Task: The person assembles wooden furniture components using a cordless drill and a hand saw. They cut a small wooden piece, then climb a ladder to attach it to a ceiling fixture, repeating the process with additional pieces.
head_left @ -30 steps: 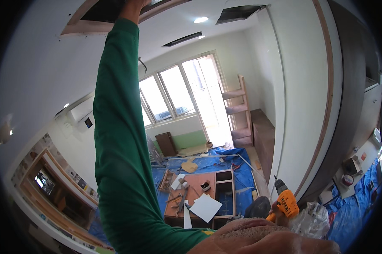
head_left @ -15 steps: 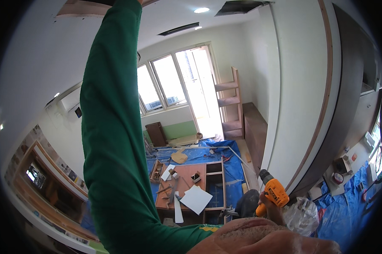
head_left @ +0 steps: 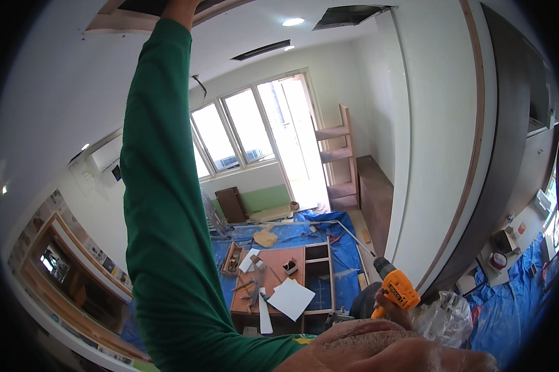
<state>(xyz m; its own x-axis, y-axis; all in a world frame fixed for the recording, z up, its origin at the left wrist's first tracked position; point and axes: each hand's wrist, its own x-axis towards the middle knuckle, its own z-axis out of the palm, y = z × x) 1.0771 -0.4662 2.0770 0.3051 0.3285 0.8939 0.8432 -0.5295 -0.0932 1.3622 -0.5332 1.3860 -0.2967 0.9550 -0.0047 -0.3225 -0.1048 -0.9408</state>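
My left arm, in a green sleeve (head_left: 164, 180), is raised straight up to a wood-framed ceiling opening (head_left: 124, 23). Of my left hand (head_left: 181, 10), only the wrist end shows; its fingers lie beyond the upper edge of the view. Low on the right, my right hand (head_left: 391, 312) is closed around the handle of an orange and black cordless drill (head_left: 401, 290). The dark chuck of the drill points up and to the left, and a slim bit seems to extend from it.
Below stands a wooden cabinet frame (head_left: 285, 255) bearing white boards (head_left: 291, 299), a hammer and an open box of hardware (head_left: 232, 259). Blue sheeting (head_left: 347, 248) covers the floor. A tall white panel (head_left: 437, 142) rises at right, near a clear plastic bag (head_left: 447, 317).
The view has tilted up slightly, exposing more of the ceiling opening and my left wrist. My right hand and the drill appear a little lower and farther left.
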